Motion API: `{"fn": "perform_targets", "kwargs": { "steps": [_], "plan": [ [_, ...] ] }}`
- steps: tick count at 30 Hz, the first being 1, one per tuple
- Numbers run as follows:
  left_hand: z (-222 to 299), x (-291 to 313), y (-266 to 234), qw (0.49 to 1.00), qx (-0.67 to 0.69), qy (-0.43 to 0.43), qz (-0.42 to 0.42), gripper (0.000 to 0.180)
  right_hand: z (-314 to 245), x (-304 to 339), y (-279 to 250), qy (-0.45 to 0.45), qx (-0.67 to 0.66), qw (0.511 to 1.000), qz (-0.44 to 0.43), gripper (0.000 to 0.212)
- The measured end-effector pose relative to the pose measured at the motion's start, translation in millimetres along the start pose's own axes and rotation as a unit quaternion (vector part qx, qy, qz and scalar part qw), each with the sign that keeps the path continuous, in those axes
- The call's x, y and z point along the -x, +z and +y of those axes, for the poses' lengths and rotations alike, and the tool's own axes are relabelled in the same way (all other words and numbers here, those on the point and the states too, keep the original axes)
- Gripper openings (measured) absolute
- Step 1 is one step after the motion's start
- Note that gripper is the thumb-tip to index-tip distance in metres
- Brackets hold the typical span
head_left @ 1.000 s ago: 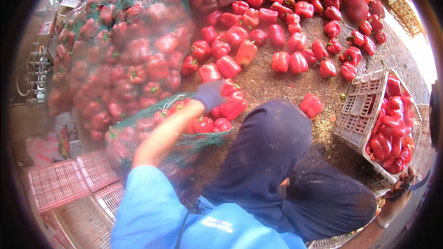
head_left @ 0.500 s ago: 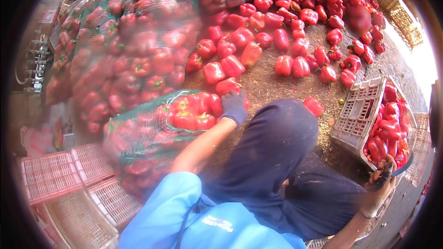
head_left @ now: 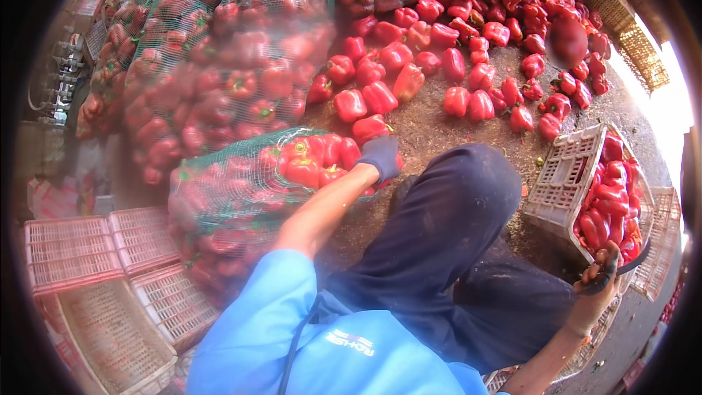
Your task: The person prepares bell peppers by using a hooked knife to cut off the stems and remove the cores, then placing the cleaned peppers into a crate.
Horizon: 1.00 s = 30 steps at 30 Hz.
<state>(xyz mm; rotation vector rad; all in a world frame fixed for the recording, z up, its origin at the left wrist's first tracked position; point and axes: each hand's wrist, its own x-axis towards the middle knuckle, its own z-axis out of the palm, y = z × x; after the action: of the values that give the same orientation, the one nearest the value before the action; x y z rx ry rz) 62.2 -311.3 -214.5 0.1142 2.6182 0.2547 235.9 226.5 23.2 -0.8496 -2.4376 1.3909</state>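
Observation:
My left hand, in a dark glove, is closed over a red bell pepper; most of that pepper is hidden beneath the fingers. Just beyond the knuckles lies another red bell pepper. Beside my left wrist is the open mouth of a green mesh bag, full of red peppers. Off to the right, my right hand, its glove partly dark, has its fingers curled by the near corner of a tilted plastic crate of peppers. From that hand a dark curved strip sticks out; its kind is unclear.
Larger filled mesh bags stand at the far left. Loose peppers spread over the dusty floor and pile up at the far right. Empty crates sit at the lower left. My bent knee rises between both hands.
The view has shifted slightly. My left hand stays low by the bag's mouth, with the pepper under it. The lone pepper by my knee has gone out of sight behind the knee.

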Motion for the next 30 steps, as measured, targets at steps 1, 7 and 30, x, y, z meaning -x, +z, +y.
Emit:
{"fn": "perform_targets", "kwargs": {
  "steps": [1,7,30],
  "plan": [
    [2.1,5.4,-3.6,1.000,0.015,-0.001,0.008,0.058,10.2,3.1,-0.1,-0.025,-0.045,0.999,0.010,0.032],
    [-44.9,22.4,-6.7,0.925,0.334,-0.015,0.179,0.081,-5.5,19.1,7.4,0.035,-0.195,0.979,0.055,0.035],
    [225.4,141.3,-242.6,0.748,0.567,0.341,0.050,0.084,-157.2,25.3,121.9,-0.030,-0.548,0.803,-0.232,0.094]
  ]
}}
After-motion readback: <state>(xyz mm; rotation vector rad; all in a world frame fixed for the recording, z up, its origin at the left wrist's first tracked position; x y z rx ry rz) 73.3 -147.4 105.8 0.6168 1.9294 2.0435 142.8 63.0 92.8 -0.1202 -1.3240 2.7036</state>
